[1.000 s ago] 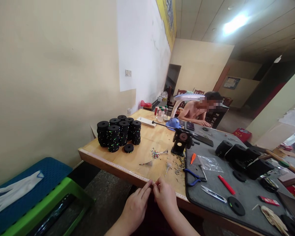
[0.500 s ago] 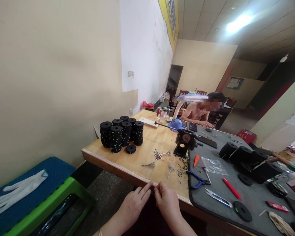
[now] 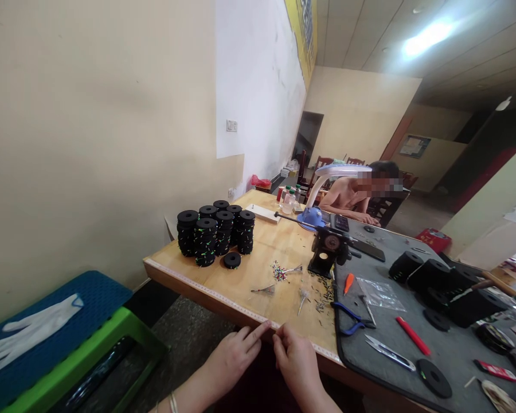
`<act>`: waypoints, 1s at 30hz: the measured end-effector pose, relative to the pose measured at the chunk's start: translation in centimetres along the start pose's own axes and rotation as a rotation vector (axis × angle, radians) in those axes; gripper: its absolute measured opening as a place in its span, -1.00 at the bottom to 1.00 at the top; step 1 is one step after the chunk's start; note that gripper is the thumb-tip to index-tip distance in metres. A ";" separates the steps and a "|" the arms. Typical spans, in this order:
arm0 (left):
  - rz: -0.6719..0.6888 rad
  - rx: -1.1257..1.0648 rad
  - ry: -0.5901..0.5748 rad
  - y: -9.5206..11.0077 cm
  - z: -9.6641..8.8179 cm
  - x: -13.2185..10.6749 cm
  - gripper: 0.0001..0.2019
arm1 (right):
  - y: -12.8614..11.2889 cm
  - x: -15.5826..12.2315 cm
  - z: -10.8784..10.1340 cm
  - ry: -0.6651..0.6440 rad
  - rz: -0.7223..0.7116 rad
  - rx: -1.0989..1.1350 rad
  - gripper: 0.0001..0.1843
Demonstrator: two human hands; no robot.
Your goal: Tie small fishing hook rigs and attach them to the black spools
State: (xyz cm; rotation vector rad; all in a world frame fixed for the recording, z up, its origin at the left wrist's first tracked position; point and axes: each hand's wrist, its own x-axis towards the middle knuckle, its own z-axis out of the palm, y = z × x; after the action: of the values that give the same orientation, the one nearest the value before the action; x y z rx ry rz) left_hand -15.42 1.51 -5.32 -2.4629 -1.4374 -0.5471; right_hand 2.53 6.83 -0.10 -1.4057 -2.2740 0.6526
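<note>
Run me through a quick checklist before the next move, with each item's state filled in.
1. Left hand at the ruler tape: ok, its fingers extend to the tape.
2. Something gripped in the right hand: cannot tell, its curled fingers hide whatever might be there.
3. Thread snips clear of both hands: ok, lying on the gray mat.
4. Blue-handled pliers closed: not ok, the handles are spread.
5. Loose black bits gathered up: not ok, they lie scattered.
6. Black spool stacks upright: ok.
</note>
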 end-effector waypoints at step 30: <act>-0.170 -0.185 0.267 3.7 -0.6 -0.2 -0.59 | -1.7 1.4 0.8 0.047 0.133 0.068 -0.76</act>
State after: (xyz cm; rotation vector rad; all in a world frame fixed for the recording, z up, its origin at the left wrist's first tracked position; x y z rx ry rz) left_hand -12.43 -0.72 -4.89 -2.2991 -1.5520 -1.0450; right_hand 0.31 7.31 0.36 -1.5325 -2.1166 0.7226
